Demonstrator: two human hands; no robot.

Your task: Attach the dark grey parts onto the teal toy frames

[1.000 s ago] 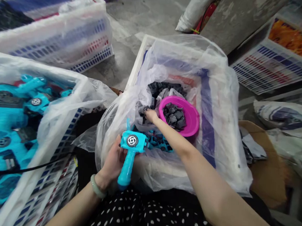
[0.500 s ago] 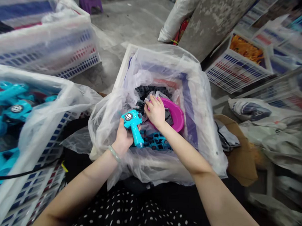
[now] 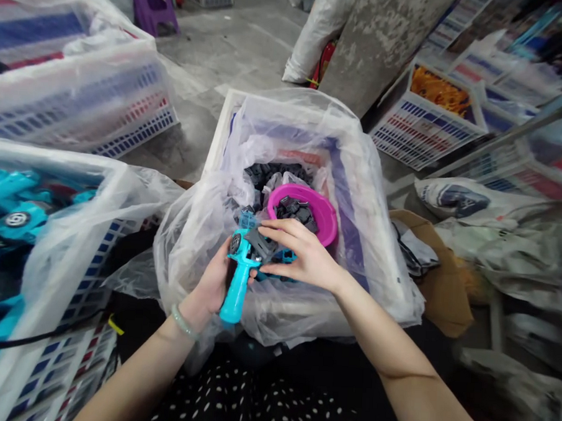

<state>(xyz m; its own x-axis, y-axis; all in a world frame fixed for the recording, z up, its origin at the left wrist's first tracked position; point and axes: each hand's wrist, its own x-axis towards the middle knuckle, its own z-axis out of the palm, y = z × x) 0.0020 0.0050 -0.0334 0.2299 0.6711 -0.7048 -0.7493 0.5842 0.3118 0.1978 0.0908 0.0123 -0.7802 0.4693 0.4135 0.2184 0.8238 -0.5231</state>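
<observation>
Left grip (image 3: 215, 279): clamped on turquoise toy (image 3: 240, 272). Right grip (image 3: 307, 254): fingers parted around dark part (image 3: 262, 246), hold unclear. Magenta basin (image 3: 328, 220): toy's two o'clock.

The toy (image 3: 239, 278) at the frame's centre is glossy, smooth plastic; the dark piece (image 3: 262, 245) against it, matt plastic. The bowl (image 3: 327, 222) is smooth plastic, the liner (image 3: 383, 233) crinkled film. Right, dull cardboard (image 3: 451, 302); upper left, rough floor (image 3: 208, 58); bottom, cloth garment (image 3: 258, 402).

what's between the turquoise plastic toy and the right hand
In the head view, a dark grey plastic piece lies between the turquoise toy and the right hand.
</observation>
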